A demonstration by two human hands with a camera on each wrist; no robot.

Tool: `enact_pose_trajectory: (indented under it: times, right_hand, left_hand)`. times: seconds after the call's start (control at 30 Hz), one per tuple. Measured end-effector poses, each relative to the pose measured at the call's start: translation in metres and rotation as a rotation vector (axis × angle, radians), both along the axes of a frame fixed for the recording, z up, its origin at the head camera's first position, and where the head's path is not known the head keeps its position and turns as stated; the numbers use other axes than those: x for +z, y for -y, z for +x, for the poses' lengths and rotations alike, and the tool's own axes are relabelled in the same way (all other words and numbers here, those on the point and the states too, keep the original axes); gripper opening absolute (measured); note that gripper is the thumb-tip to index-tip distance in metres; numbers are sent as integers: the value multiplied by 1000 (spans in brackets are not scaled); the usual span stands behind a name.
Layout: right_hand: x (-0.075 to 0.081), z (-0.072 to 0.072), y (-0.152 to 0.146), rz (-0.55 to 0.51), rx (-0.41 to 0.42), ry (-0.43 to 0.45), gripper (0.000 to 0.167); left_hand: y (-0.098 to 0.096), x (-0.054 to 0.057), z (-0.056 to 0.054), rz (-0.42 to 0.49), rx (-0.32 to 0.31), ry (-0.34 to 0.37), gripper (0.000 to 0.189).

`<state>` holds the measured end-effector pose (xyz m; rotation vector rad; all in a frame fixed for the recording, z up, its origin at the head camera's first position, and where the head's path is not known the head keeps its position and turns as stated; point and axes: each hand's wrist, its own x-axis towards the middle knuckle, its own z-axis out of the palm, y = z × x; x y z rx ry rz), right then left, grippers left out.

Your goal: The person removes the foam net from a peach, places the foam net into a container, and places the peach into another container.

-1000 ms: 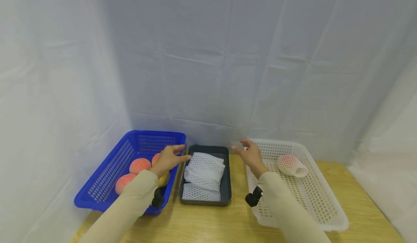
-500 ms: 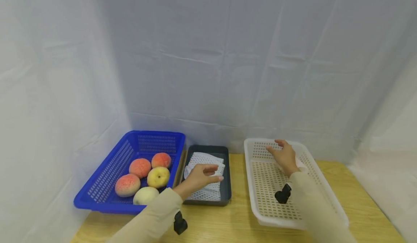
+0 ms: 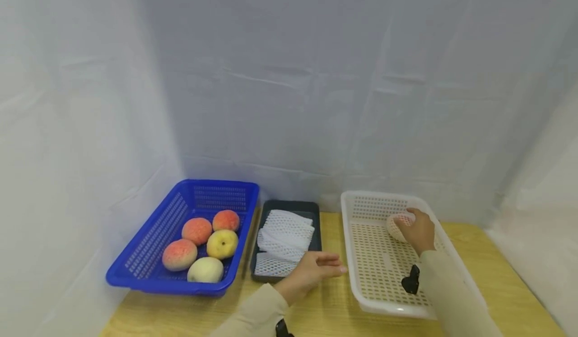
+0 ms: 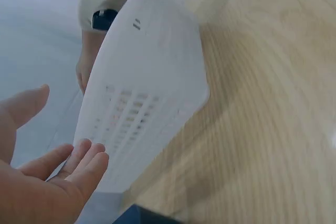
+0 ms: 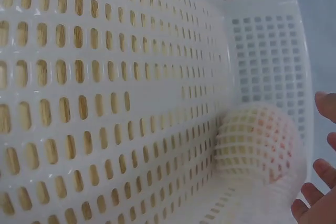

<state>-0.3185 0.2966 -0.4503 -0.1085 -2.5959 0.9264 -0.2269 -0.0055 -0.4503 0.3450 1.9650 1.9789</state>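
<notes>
A peach in a white foam net sleeve [image 3: 395, 230] lies in the white plastic basket [image 3: 384, 309], near its back right. My right hand [image 3: 419, 230] is over that basket, fingers loosely bent beside the peach. In the right wrist view the fingertips [image 5: 324, 171] stand apart from the sleeved peach [image 5: 257, 142], with a visible gap. My left hand [image 3: 311, 273] hovers at the front right of the dark tray [image 3: 264, 277], fingers extended toward the white basket and holding nothing. The left wrist view shows that hand [image 4: 52, 182] beside the basket's outer wall [image 4: 152, 66], thumb spread.
Several white foam net sleeves [image 3: 284, 236] lie flat in the dark tray. Left of it, a blue basket [image 3: 135, 277] holds several fruits: reddish peaches [image 3: 179, 255], a yellow fruit [image 3: 222, 244] and a pale one [image 3: 205, 270]. A white sheet [image 3: 289, 101] hangs behind the wooden table [image 3: 180, 317].
Both hands have moved right. The left went from beside the blue basket, across the dark tray, toward the white basket. The right went from the white basket's left rim to the sleeved peach.
</notes>
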Motion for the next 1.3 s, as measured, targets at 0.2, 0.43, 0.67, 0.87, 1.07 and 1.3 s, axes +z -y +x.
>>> enact_pose_trajectory:
  times: [0.2,0.43,0.67,0.87,1.07,1.3]
  right_hand:
    - [-13,-6,-5,68,4,30,59]
    - [-34,-18,-18,132,41,177,72]
    - [-43,-20,-18,200,39,174,63]
    - [-42,-17,-13,270,69,177,63]
    - [-48,-19,-11,181,92,184,67]
    - [-55,-22,-13,103,69,142,71]
  left_hand:
    - [-15,-9,11,119,17,90,44]
    - [-29,-13,15,146,53,120,43]
    - [-34,-19,15,148,64,138,41]
    - [-34,-19,17,162,75,141,39]
    - [-33,-18,18,179,86,150,41]
    - [-34,-17,18,192,91,150,41]
